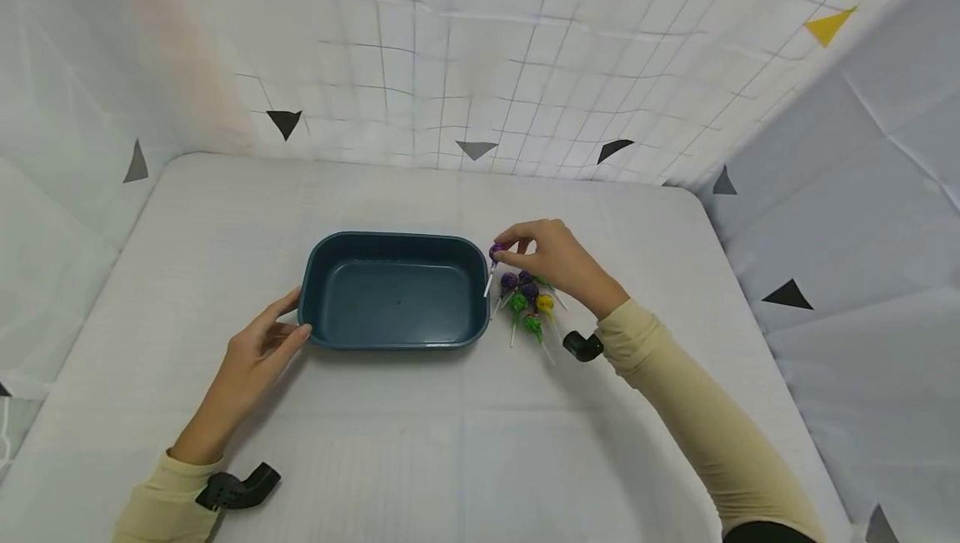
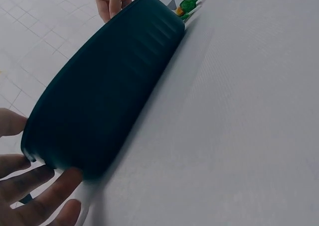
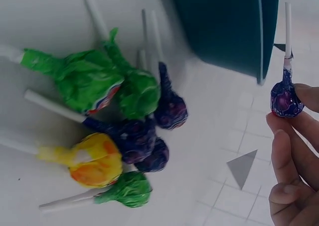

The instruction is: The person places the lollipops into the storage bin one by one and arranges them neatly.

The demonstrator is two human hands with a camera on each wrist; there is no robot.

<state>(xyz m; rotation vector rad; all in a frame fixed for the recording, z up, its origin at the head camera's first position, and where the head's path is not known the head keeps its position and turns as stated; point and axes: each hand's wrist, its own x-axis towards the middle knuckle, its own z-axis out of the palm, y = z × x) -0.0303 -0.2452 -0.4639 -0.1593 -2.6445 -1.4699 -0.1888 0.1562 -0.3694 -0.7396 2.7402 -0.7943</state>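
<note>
A dark teal plastic basin [image 1: 397,341] stands on the white-covered table. My left hand [image 1: 251,368] rests against its left end, fingers spread and fairly straight; in the left wrist view the fingertips [image 2: 67,178] touch the outer wall near the rim. My right hand [image 1: 558,256] pinches a purple-wrapped lollipop [image 3: 286,100] by its candy head, just off the basin's right rim, with its white stick pointing down in the head view. Below that hand lies a pile of wrapped lollipops: green [image 3: 84,81], yellow [image 3: 97,161] and purple [image 3: 172,109] ones.
White sheeting [image 1: 465,52] with grid lines and dark and yellow triangles rises behind the table. Grey-white sheets [image 1: 847,218] hang at both sides. Black wrist cameras [image 1: 240,489] are strapped over both beige sleeves [image 1: 697,410].
</note>
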